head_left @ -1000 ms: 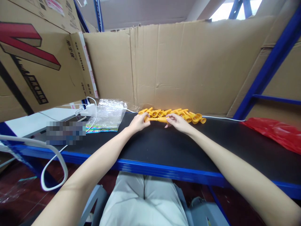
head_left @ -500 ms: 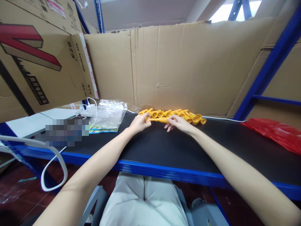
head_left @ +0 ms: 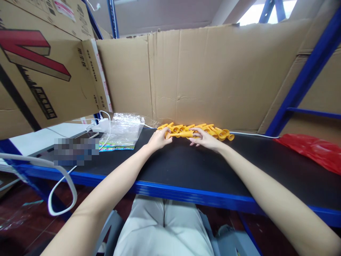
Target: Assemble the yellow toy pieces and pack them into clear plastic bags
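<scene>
Held in my left hand point(head_left: 159, 138), its fingers closed round the left end, is a yellow plastic horn-shaped piece point(head_left: 181, 134) with a slim shaft. It lies crosswise, just in front of a row of similar yellow pieces point(head_left: 222, 134) with flared, cup-like ends. My right hand point(head_left: 205, 139) is at the right end of the held piece. Its fingers are parted and curved round that end; whether they touch it is hard to see. Both hands partly hide the row behind them.
A cardboard sheet point(head_left: 226, 78) walls off the back of the black shelf point(head_left: 186, 167). Clear plastic bags point(head_left: 125, 129) and white cables lie left, below a large carton point(head_left: 53, 78). A red plastic bag point(head_left: 311, 149) lies right. A blue beam point(head_left: 186, 193) edges the front.
My right hand's fingers have spread apart and shifted slightly right, showing more of the held piece's right end. My left hand keeps its hold in nearly the same place.
</scene>
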Demonstrator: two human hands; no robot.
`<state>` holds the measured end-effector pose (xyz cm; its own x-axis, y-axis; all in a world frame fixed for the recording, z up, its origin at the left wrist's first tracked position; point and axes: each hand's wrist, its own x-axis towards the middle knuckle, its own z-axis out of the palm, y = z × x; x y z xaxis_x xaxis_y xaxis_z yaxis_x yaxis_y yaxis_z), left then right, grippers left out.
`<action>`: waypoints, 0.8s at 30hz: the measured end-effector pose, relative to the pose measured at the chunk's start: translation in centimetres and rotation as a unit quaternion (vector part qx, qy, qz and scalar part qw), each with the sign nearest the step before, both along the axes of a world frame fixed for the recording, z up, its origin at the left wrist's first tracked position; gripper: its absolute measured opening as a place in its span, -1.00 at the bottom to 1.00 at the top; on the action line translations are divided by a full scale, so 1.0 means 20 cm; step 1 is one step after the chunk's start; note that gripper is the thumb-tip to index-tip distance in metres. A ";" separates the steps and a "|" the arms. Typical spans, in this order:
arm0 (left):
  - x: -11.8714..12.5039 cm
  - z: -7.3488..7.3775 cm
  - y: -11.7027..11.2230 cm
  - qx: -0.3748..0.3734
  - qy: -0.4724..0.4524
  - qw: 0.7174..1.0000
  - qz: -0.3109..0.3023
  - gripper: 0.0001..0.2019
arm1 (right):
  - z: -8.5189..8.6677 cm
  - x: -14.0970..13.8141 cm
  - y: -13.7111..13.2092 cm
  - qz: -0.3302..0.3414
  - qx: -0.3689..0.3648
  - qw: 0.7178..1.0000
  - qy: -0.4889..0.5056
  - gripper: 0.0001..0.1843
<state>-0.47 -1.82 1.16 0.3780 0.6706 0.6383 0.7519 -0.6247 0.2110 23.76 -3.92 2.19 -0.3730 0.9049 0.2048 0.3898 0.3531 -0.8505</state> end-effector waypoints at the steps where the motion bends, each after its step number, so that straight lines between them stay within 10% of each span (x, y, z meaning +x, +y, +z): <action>1: 0.00 0.00 0.00 0.001 0.000 1.000 -0.007 -0.70 | 0.00 0.00 0.00 0.005 0.009 1.000 0.002 -0.42; 24: 0.01 0.01 -0.03 -0.016 -0.012 1.000 -0.001 -0.75 | -0.02 -0.04 0.00 0.011 -0.016 0.999 0.045 -0.62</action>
<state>-0.31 -2.45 1.39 0.3637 0.6898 0.6260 0.7453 -0.6186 0.2488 23.04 -3.99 1.89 -0.3741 0.9035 0.2089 0.3043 0.3324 -0.8927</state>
